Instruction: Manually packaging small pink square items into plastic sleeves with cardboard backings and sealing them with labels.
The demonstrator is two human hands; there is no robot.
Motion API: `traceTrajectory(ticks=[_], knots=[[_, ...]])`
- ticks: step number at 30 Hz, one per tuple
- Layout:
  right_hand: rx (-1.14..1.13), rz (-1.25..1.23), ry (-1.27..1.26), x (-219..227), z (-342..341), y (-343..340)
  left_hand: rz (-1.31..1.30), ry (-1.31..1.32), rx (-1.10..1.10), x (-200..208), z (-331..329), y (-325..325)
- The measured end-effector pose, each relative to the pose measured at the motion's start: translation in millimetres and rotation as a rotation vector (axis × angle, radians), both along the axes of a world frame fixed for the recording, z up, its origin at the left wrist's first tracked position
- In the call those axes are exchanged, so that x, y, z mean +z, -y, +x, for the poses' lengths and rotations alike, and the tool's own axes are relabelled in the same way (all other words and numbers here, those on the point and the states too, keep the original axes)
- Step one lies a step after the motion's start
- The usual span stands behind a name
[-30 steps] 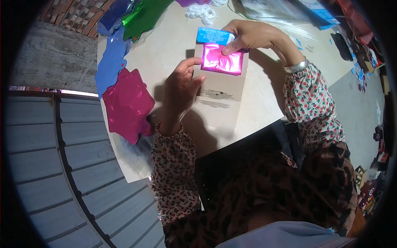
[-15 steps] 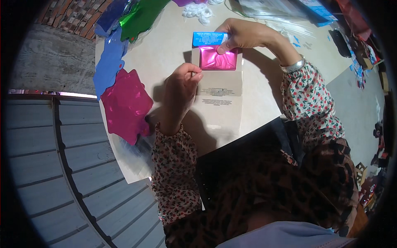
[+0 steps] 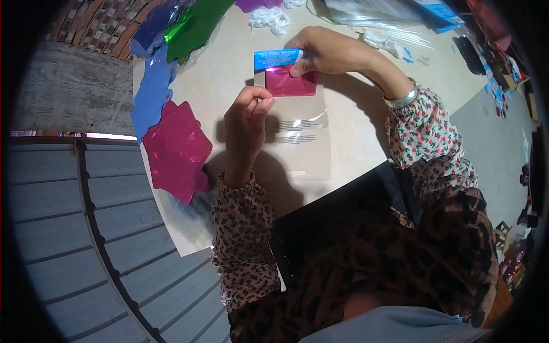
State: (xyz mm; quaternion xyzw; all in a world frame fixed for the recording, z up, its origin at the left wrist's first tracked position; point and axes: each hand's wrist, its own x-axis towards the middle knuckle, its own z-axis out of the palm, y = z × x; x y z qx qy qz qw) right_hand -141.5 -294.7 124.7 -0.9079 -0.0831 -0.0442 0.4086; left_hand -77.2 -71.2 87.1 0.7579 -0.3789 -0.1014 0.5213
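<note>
Holding: the right hand grips the blue header card and the folded pink foil at the far end of a clear plastic sleeve.
Left hand: fingers pinched shut on the sleeve's left edge.
Sleeve's place: lying on the beige bench, mid-scene.
Left of it: a magenta foil balloon, a blue one and a green one.
</note>
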Motion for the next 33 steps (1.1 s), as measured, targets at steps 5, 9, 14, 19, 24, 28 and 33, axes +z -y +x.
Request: traceTrajectory(ticks=[5, 9, 14, 19, 24, 28, 33], knots=[[-0.006, 0.190, -0.152, -8, 3, -3, 0.033, 0.012, 0.006, -1, 4, -5], [0.018, 0.082, -0.115, -14, 5, -2, 0.044, -0.112, -0.025, 3, 2, -5], [0.017, 0.217, -0.166, -13, 4, -6, -0.067, -0.290, -0.074, 0, 4, -9], [0.011, 0.215, -0.112, -14, 4, -9, -0.144, -0.320, -0.102, 11, -4, -4], [0.045, 0.343, -0.151, -18, 6, -12, -0.028, -0.236, -0.147, 20, -2, -11], [0.056, 0.493, -0.243, -23, 5, -10, -0.068, -0.351, -0.187, 24, -4, -12], [0.018, 0.271, -0.112, -13, 3, -14, -0.025, -0.338, -0.209, 17, 5, -14]])
